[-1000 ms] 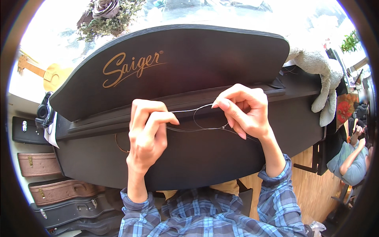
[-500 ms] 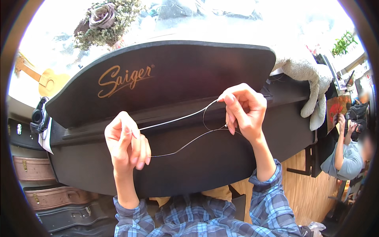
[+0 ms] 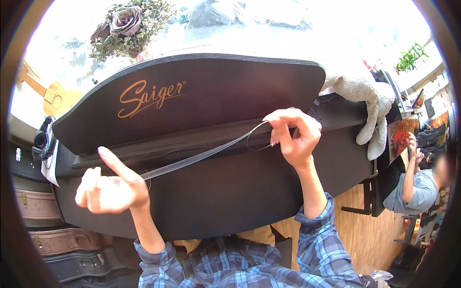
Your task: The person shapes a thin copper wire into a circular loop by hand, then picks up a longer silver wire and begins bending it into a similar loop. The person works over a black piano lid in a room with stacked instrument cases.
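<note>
A thin pale string (image 3: pixel 201 155) runs between my two hands above the black desk, smeared into a narrow band by motion. My right hand (image 3: pixel 297 137) pinches its right end between thumb and forefinger. A small loop of the string hangs below that pinch, near my other right fingers. My left hand (image 3: pixel 113 189) is turned with the thumb stretched out and the fingers curled. The string reaches this hand at the base of the thumb and seems held in it; its exact grip is hidden.
The black desk (image 3: pixel 230 192) has a raised back panel (image 3: pixel 249 91) with gold lettering. A grey plush toy (image 3: pixel 377 105) drapes over its right end. Headphones (image 3: pixel 45 139) lie at left, above brown instrument cases (image 3: pixel 62 241). Dried flowers (image 3: pixel 127 24) stand behind. Another person (image 3: pixel 415 187) is at right.
My left hand has moved left and slightly down, turning over with its thumb out. The string's two slack strands have become one straighter, blurred span. My right hand keeps its pinch, nearly in place.
</note>
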The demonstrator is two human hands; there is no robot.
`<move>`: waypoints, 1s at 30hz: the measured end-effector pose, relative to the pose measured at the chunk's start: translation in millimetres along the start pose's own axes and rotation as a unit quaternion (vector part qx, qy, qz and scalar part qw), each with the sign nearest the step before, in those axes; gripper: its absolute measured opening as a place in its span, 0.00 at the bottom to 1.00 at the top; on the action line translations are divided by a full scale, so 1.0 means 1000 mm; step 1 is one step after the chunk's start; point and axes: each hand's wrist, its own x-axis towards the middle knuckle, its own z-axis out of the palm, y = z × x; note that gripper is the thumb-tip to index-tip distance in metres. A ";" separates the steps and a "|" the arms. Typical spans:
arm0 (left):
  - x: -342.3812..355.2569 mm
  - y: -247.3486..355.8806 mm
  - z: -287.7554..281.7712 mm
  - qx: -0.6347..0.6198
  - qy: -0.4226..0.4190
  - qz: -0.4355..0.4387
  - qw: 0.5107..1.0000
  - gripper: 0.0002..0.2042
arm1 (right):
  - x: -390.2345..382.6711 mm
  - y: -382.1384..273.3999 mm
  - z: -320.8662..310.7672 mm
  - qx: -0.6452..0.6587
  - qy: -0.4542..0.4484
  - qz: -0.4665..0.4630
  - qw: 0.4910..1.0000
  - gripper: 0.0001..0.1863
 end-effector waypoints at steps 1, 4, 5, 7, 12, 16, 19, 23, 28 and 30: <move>0.000 -0.005 0.001 -0.026 0.008 -0.022 0.999 0.23 | -0.001 0.000 -0.001 0.007 0.012 0.011 1.000 0.01; 0.003 -0.011 0.002 -0.068 -0.012 -0.162 0.984 0.18 | -0.002 0.002 -0.004 0.024 0.027 0.058 0.998 0.01; 0.004 -0.010 0.002 -0.128 -0.022 -0.210 0.969 0.18 | -0.002 0.003 -0.004 0.030 0.033 0.068 0.997 0.02; 0.008 -0.007 0.005 -0.241 -0.034 -0.260 0.935 0.19 | -0.002 0.005 -0.003 -0.007 0.036 0.052 0.998 0.02; 0.011 0.009 0.004 -0.298 -0.243 -0.251 0.888 0.15 | -0.003 0.000 0.002 0.065 0.023 0.098 0.993 0.03; 0.017 0.015 -0.004 -0.398 -0.337 -0.185 0.833 0.14 | -0.001 -0.004 0.004 0.145 0.031 0.125 0.981 0.05; 0.021 0.017 -0.009 -0.500 -0.385 -0.306 0.713 0.18 | 0.000 -0.006 0.003 0.189 0.018 0.143 0.971 0.06; 0.027 0.023 -0.009 -0.675 -0.438 -0.427 0.413 0.26 | -0.002 -0.011 0.009 0.275 -0.026 0.169 0.946 0.05; 0.021 0.050 -0.008 -0.625 -0.524 -0.530 0.234 0.15 | -0.005 -0.014 0.014 0.312 -0.070 0.198 0.927 0.05; 0.017 0.062 -0.010 -0.584 -0.565 -0.538 0.222 0.15 | -0.004 -0.014 0.013 0.344 -0.070 0.203 0.914 0.04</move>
